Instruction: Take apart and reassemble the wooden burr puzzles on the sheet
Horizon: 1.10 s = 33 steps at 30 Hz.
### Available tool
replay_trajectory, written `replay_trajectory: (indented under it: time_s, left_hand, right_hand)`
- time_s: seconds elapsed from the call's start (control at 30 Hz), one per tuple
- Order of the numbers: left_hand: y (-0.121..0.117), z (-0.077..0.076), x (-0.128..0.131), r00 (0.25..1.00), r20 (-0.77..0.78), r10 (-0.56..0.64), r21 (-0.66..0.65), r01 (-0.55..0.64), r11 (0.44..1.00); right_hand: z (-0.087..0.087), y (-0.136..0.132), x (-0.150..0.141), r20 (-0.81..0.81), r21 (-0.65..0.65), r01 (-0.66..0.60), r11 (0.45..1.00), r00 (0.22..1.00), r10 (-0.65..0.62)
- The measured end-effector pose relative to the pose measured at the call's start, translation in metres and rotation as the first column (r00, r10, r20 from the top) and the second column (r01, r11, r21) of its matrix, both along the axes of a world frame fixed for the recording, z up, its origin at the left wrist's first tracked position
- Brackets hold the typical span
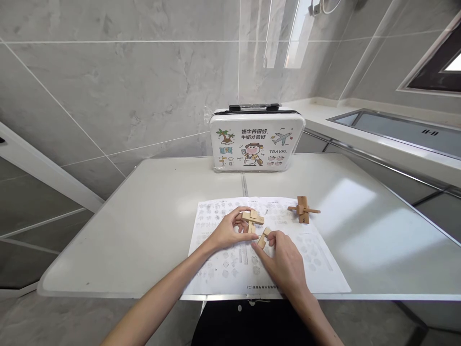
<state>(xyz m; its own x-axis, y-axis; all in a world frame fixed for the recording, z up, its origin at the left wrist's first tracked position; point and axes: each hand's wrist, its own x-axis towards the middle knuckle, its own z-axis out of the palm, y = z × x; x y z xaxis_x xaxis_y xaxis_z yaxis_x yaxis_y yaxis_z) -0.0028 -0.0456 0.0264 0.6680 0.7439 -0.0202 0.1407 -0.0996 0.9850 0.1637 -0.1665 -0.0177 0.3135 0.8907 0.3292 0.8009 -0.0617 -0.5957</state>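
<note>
My left hand (229, 229) is closed around a few light wooden puzzle pieces (253, 218) fitted crosswise, held above a printed sheet. Between the thumb and fingers of my right hand (286, 257) is a single notched wooden puzzle piece (264, 238), tilted, just right of and below the joined pieces. A small gap seems to separate the two. Under both hands lies the white instruction sheet (216, 281), covered with small grey drawings and print. Fingers hide part of the joined pieces.
A darker wooden interlocking puzzle (303, 210) rests at the sheet's right edge. Upright at the back of the white folding table (144, 230) stands a white cartoon-printed case (256, 144). Behind it is a grey tiled wall; a counter (389, 139) runs along the right.
</note>
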Motion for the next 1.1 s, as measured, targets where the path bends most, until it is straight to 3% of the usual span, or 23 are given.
replay_trajectory:
  time_s: [0.27, 0.43, 0.73, 1.1]
  left_hand:
    - [-0.002, -0.002, 0.001, 0.999, -0.046, 0.025, 0.056, -0.022, 0.998]
    - [-0.005, -0.001, 0.001, 0.992, -0.114, 0.061, 0.136, -0.045, 0.99]
    - [-0.006, -0.002, 0.0, 0.99, -0.138, 0.005, 0.266, 0.032, 0.963]
    - [-0.004, -0.007, 0.0, 0.995, -0.082, -0.056, 0.381, 0.083, 0.921]
  right_hand:
    - [0.009, -0.001, 0.012, 0.039, -0.019, -0.061, 0.998, 0.997, 0.062]
    - [0.018, -0.006, 0.026, 0.037, -0.057, -0.192, 0.98, 0.98, 0.194]
    - [0.033, -0.003, 0.021, 0.077, 0.102, -0.255, 0.962, 0.966, 0.248]
    - [0.034, -0.005, 0.017, 0.054, 0.185, -0.27, 0.945, 0.963, 0.265]
